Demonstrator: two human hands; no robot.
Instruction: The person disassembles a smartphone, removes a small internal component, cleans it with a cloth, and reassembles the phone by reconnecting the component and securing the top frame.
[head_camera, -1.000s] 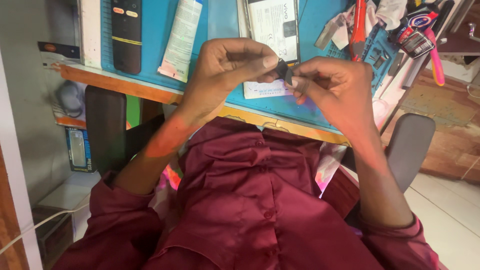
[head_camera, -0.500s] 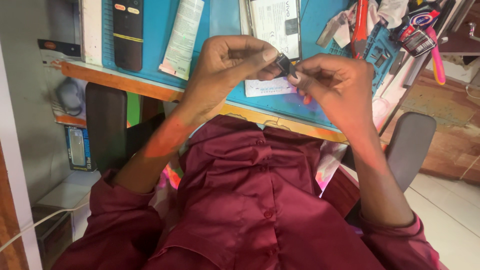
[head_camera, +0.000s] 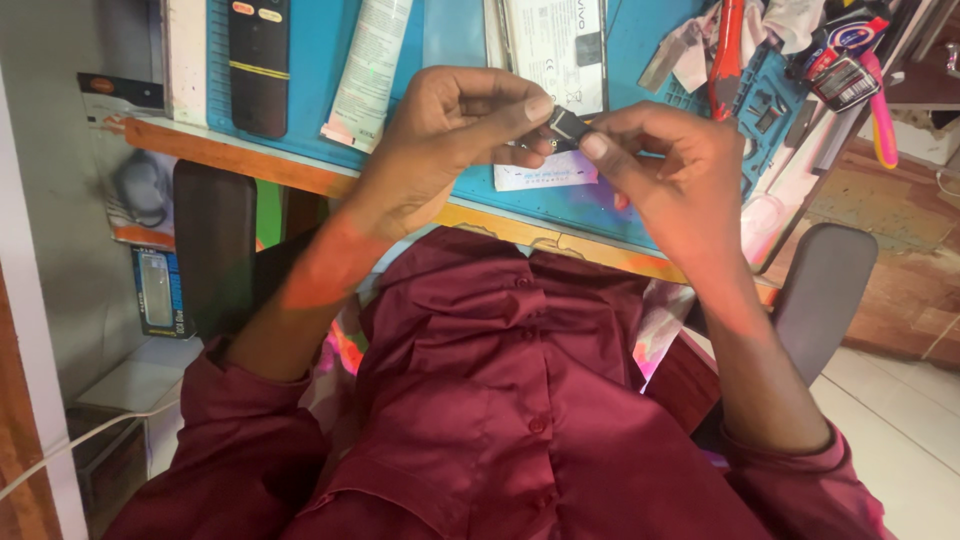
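Dark and small, a flat black component (head_camera: 566, 126) sits pinched between both hands, held in the air just above the near edge of a blue work mat (head_camera: 560, 205). The left hand (head_camera: 450, 135) closes its grip on the part's left end, thumb and forefinger pressed together around it. The right hand (head_camera: 665, 170) meets it from the other side, its fingertips (head_camera: 594, 147) pinching the right end. The part's long axis seems to run roughly left to right and a little tilted, though it is too small to be sure. Both hands are equally close to it.

Directly beneath lies a small white label strip (head_camera: 545, 172) on the mat. Farther back on the counter (head_camera: 250, 165) rest a phone battery (head_camera: 555, 45), a white tube (head_camera: 368, 70) and a black remote-shaped device (head_camera: 258, 65). Red-handled pliers (head_camera: 728, 55) lie to the right among clutter. The person wears a maroon shirt (head_camera: 500, 400).
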